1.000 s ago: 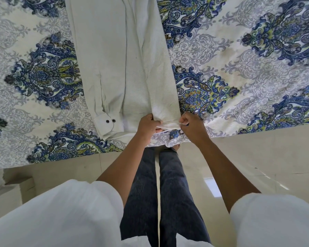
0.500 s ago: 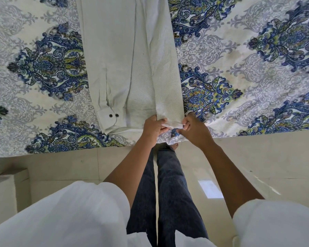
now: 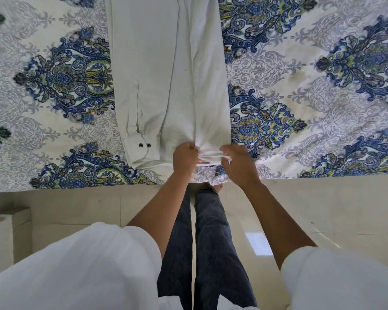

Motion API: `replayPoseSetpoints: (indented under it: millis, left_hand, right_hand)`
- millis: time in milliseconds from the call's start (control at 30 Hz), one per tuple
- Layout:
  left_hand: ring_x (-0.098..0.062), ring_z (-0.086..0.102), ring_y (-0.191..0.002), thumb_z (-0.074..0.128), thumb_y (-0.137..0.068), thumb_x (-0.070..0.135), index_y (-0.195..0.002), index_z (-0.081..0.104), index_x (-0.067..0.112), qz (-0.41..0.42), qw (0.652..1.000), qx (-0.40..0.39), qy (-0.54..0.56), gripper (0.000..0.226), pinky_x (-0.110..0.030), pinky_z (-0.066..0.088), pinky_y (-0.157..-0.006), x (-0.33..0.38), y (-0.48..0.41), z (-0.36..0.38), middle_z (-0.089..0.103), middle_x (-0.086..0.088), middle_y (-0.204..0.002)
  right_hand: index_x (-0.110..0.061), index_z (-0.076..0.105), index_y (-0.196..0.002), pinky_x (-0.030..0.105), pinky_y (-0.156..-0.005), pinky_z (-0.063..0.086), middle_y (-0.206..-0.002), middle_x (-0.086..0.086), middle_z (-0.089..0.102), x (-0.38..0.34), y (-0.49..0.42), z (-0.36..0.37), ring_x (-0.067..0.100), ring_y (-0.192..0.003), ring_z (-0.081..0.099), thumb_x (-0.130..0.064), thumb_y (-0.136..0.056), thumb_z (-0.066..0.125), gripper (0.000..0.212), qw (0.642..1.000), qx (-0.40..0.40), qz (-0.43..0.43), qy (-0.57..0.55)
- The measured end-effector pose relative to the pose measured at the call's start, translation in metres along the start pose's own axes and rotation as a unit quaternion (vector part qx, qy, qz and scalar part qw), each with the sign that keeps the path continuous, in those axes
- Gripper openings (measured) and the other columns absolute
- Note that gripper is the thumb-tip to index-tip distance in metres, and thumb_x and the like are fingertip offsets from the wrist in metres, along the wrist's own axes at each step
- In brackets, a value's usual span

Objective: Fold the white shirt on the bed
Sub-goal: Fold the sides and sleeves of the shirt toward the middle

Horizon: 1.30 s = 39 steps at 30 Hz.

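L grip: left hand (image 3: 185, 158) was clenched on the near hem of the white shirt (image 3: 166, 81), fingers curled over the cloth edge.
R grip: right hand (image 3: 238, 165) was also pinching that hem, just beside the L hand; fingers bent over the bunched edge, thumb side hidden under cloth.
Hem: gathered into a small ridge btwn the two hands, layers stacked; slightly raised off the bed there, can't tell how far.
Shirt: lay as a long narrow strip, folded lengthwise, running from the bed's near edge away toward the far side, top end out of frame.
Sleeve: folded along the shirt's L side, w/ cuff (image 3: 139, 149) near the bed's near edge, L of the L hand; two dark buttons (image 3: 144, 144) showed on it.
Bed: covered w/ a blue, green and grey patterned bedsheet (image 3: 323, 90); near edge ran across mid-frame.
Person: stood at the bed's near edge, both forearms bare, white sleeves (image 3: 76, 269) at bottom, dark jeans (image 3: 211, 242) below.
Floor: pale tiled floor (image 3: 311, 204) under the feet.
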<state>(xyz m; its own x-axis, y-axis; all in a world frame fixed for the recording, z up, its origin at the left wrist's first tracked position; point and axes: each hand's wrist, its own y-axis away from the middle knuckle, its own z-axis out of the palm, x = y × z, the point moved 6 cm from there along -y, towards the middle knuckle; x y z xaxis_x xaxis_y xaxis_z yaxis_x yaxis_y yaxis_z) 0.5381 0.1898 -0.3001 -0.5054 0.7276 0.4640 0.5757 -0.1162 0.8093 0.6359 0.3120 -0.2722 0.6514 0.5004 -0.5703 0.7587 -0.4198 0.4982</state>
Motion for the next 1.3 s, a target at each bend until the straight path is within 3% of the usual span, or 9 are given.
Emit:
replayPoseSetpoints:
  millis: [300, 433, 600, 733, 867, 1033, 1167, 1233, 1300]
  left_hand:
    - [-0.023, 0.052, -0.073, 0.049, -0.091, 0.016, -0.070, 0.046, 0.011, 0.111, 0.977, 0.064, -0.172, 0.022, -0.025, 0.030, -0.063, 0.048, -0.016, -0.010, 0.043, 0.005, -0.062]
    - [-0.027, 0.059, -0.092, 0.047, -0.091, 0.017, -0.085, 0.056, 0.008, 0.097, 0.970, 0.103, -0.196, 0.014, -0.031, 0.041, -0.069, 0.054, -0.013, -0.019, 0.061, -0.005, -0.089]
    - [-0.032, 0.051, -0.105, 0.052, -0.091, 0.027, -0.112, 0.054, 0.001, 0.251, 0.906, 0.243, -0.237, 0.033, -0.041, 0.044, -0.083, 0.120, -0.019, -0.032, 0.055, -0.016, -0.110]
    - [-0.033, 0.054, -0.104, 0.052, -0.091, 0.021, -0.104, 0.055, 0.000, 0.194, 0.964, 0.154, -0.092, 0.025, -0.037, 0.042, -0.084, 0.176, -0.079, -0.043, 0.060, -0.016, -0.104]
    - [-0.024, 0.054, -0.085, 0.048, -0.082, 0.002, -0.074, 0.054, 0.008, 0.175, 0.975, 0.088, -0.104, 0.012, -0.024, 0.037, -0.059, 0.215, -0.111, -0.054, 0.055, -0.002, -0.078]
    - [-0.028, 0.056, -0.107, 0.047, -0.087, 0.010, -0.109, 0.055, 0.004, 0.135, 0.963, 0.157, -0.175, 0.025, -0.034, 0.044, -0.079, 0.218, -0.117, -0.065, 0.059, -0.010, -0.114]
    - [-0.033, 0.055, -0.097, 0.048, -0.080, 0.014, -0.106, 0.054, 0.003, 0.360, 0.847, 0.249, -0.301, 0.028, -0.039, 0.047, -0.073, 0.265, -0.108, -0.062, 0.055, -0.015, -0.109]
    - [-0.034, 0.057, -0.101, 0.047, -0.077, 0.015, -0.106, 0.058, 0.003, 0.529, 0.728, 0.164, -0.404, 0.033, -0.040, 0.047, -0.077, 0.280, -0.114, -0.039, 0.059, -0.017, -0.111]
    - [-0.030, 0.045, -0.129, 0.046, -0.086, 0.025, -0.130, 0.050, 0.006, 0.572, 0.648, 0.055, -0.500, 0.048, -0.043, 0.038, -0.101, 0.272, -0.138, -0.028, 0.048, -0.014, -0.139]
  right_hand:
    - [-0.007, 0.066, -0.104, 0.025, -0.083, 0.041, -0.110, 0.008, 0.066, -0.031, -0.064, -0.051, 0.023, -0.102, 0.059, -0.006, -0.090, 0.047, 0.024, 0.993, 0.045, 0.047, -0.098]
    - [-0.007, 0.066, -0.107, 0.026, -0.087, 0.040, -0.113, 0.010, 0.064, -0.040, -0.090, -0.057, 0.023, -0.107, 0.057, -0.005, -0.091, 0.046, 0.026, 0.993, 0.042, 0.045, -0.105]
    - [-0.004, 0.063, -0.114, 0.017, -0.083, 0.032, -0.117, 0.011, 0.059, -0.049, -0.112, -0.065, 0.023, -0.111, 0.052, -0.002, -0.092, 0.041, 0.031, 0.992, 0.070, 0.029, -0.099]
    - [-0.003, 0.063, -0.110, 0.024, -0.085, 0.036, -0.115, 0.013, 0.058, -0.043, -0.127, -0.059, 0.026, -0.109, 0.052, 0.000, -0.090, 0.041, 0.031, 0.992, 0.058, 0.049, -0.096]
    - [-0.003, 0.065, -0.101, 0.022, -0.073, 0.032, -0.110, 0.012, 0.058, -0.042, -0.144, -0.059, 0.027, -0.103, 0.054, -0.002, -0.089, 0.044, 0.024, 0.993, 0.052, 0.070, -0.083]
    - [-0.006, 0.065, -0.102, 0.031, -0.080, 0.042, -0.108, 0.012, 0.063, -0.052, -0.159, -0.071, 0.029, -0.101, 0.057, -0.012, -0.091, 0.046, 0.023, 0.993, 0.011, 0.112, -0.037]
    - [-0.002, 0.063, -0.102, 0.037, -0.083, 0.045, -0.104, 0.016, 0.061, -0.081, -0.180, -0.100, 0.033, -0.100, 0.054, -0.010, -0.089, 0.039, 0.029, 0.986, 0.159, 0.046, -0.020]
    - [0.001, 0.063, -0.103, 0.041, -0.086, 0.050, -0.106, 0.019, 0.061, -0.096, -0.186, -0.094, 0.037, -0.101, 0.055, -0.013, -0.081, 0.035, 0.037, 0.977, 0.204, -0.042, 0.048]
    - [0.000, 0.058, -0.116, 0.046, -0.096, 0.047, -0.123, 0.021, 0.057, -0.093, -0.188, -0.066, 0.038, -0.113, 0.055, -0.020, -0.081, 0.036, 0.046, 0.973, 0.176, -0.062, 0.136]
